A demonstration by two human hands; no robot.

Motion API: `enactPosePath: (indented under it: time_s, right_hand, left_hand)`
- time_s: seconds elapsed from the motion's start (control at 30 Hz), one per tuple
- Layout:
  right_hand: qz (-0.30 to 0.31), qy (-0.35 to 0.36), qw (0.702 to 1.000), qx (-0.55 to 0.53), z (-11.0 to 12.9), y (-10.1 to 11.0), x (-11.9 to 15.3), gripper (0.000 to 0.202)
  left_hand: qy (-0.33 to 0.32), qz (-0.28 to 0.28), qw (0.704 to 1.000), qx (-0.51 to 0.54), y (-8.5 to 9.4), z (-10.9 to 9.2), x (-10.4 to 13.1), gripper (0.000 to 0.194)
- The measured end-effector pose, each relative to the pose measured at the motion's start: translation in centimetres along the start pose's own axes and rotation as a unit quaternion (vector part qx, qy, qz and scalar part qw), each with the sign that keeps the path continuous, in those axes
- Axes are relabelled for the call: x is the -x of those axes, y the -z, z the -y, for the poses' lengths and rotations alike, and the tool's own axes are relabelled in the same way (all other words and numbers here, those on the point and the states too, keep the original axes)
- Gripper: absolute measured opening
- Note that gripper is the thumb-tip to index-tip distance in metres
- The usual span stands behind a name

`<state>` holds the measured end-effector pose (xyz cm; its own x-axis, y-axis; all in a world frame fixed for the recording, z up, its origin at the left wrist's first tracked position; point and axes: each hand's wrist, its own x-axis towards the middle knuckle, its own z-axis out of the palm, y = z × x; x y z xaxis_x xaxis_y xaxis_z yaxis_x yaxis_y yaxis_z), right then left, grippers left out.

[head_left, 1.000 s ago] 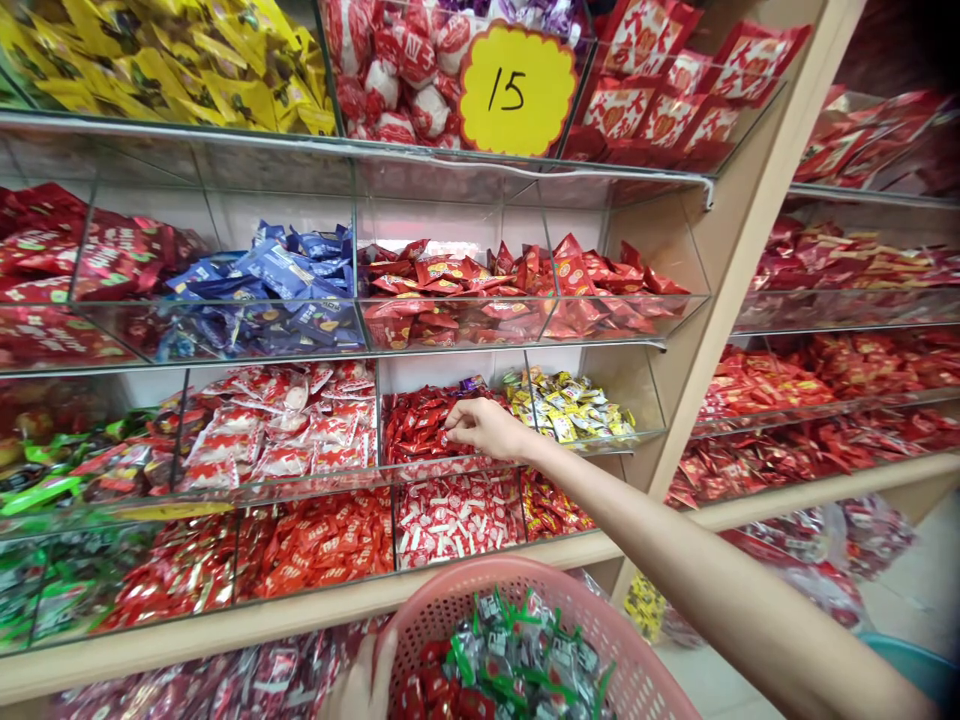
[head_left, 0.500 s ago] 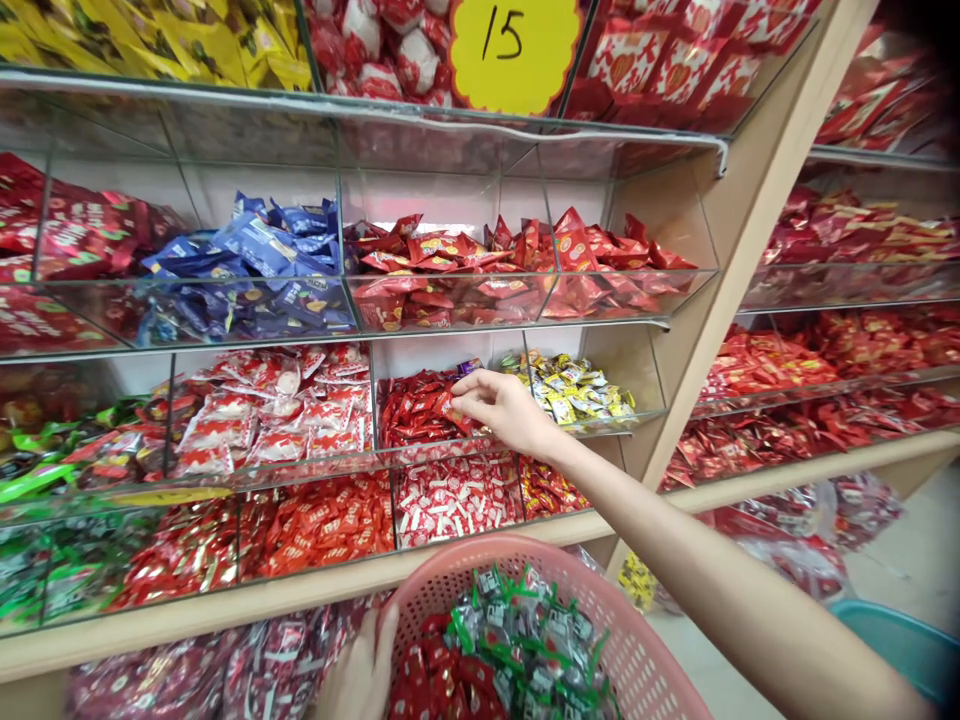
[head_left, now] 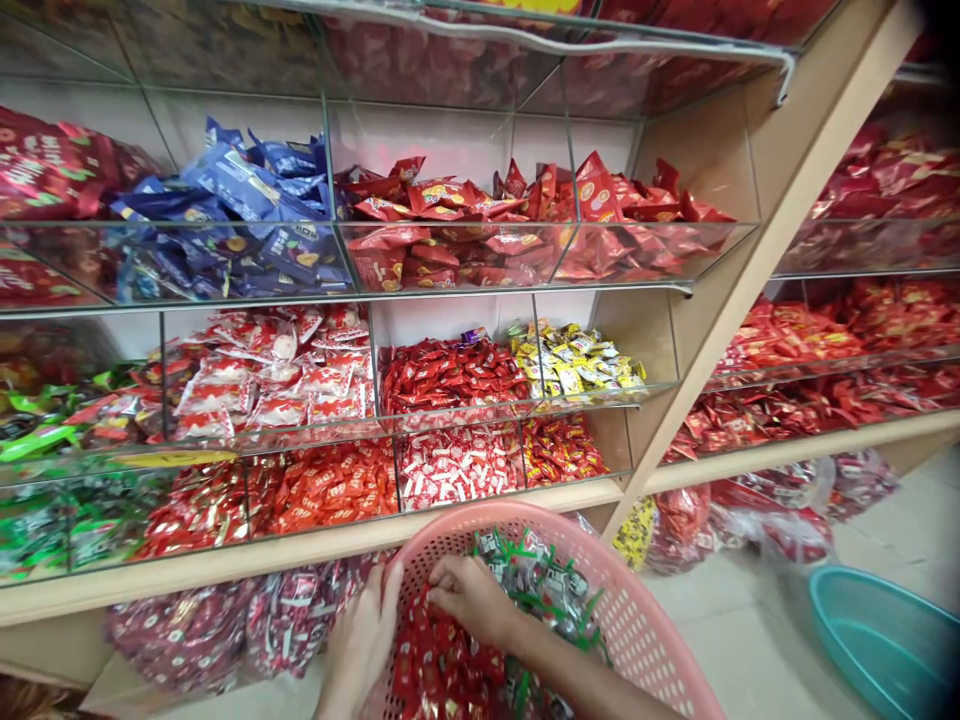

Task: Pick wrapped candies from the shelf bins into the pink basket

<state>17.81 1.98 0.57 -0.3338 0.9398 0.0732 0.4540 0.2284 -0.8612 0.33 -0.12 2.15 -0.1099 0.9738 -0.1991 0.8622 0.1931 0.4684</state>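
Observation:
A pink plastic basket (head_left: 643, 622) with a perforated wall stands in front of the shelves. Its left rim is gripped by my left hand (head_left: 362, 635). Red-wrapped candies (head_left: 442, 670) lie in the left part of the basket, and clear candy packets with green ends (head_left: 559, 585) fill the far and right part. My right hand (head_left: 472, 600) is inside the basket, just over the red candies. Its fingers are curled together, and what they hold, if anything, is hidden. In a shelf bin ahead is a heap of dark red wrapped candies (head_left: 450, 375).
Clear-walled bins hold blue packets (head_left: 262, 200), yellow-and-white candies (head_left: 577, 355) and red-and-white candies (head_left: 457, 465). A wooden post (head_left: 757, 290) slants at the right. Bagged sweets (head_left: 187, 630) lie under the bottom shelf. A teal basin (head_left: 840, 610) stands on the floor at right.
My right hand has moved from the dark red candy bin down into the basket. My left hand stays at the rim. The view has tilted downward.

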Motion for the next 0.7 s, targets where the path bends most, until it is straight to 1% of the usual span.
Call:
enactPosePath:
  time_s: [0.07, 0.23, 0.3, 0.4, 0.53, 0.63, 0.67, 0.7]
  right_hand:
    - [0.015, 0.007, 0.998, 0.054, -0.1, -1.1, 0.0, 0.010]
    - [0.051, -0.002, 0.989, 0.142, 1.0, -2.9, -0.1, 0.012]
    - [0.047, -0.003, 0.983, 0.179, 1.3, -3.5, -0.1, 0.012]
    - [0.022, 0.011, 0.976, 0.218, 1.2, -4.1, 0.2, 0.014]
    - [-0.017, 0.026, 0.978, 0.206, 0.9, -4.1, 0.5, 0.019]
    - [-0.035, 0.026, 0.981, 0.186, 0.6, -3.6, 0.5, 0.020]
    - [-0.038, 0.027, 0.982, 0.181, 0.6, -3.5, 0.5, 0.020]
    - [-0.039, 0.027, 0.983, 0.176, 0.7, -3.3, 0.4, 0.020]
  left_hand:
    - [0.000, -0.004, 1.000, -0.004, 0.0, 0.1, 0.0, 0.067]
    - [0.001, 0.000, 1.000, -0.013, -0.1, 0.2, 0.0, 0.066]
    - [-0.001, 0.003, 1.000, -0.009, -0.1, 0.2, 0.0, 0.065]
    - [-0.001, 0.005, 1.000, -0.005, -0.2, 0.2, 0.0, 0.064]
    - [0.007, 0.008, 1.000, 0.005, -0.5, 0.5, -0.3, 0.062]
    - [-0.002, 0.015, 1.000, 0.005, -0.8, 1.0, -0.6, 0.060]
    - [-0.014, 0.019, 1.000, -0.010, -0.9, 1.2, -0.8, 0.057]
    - [-0.021, 0.032, 0.998, -0.049, -1.0, 1.4, -0.9, 0.052]
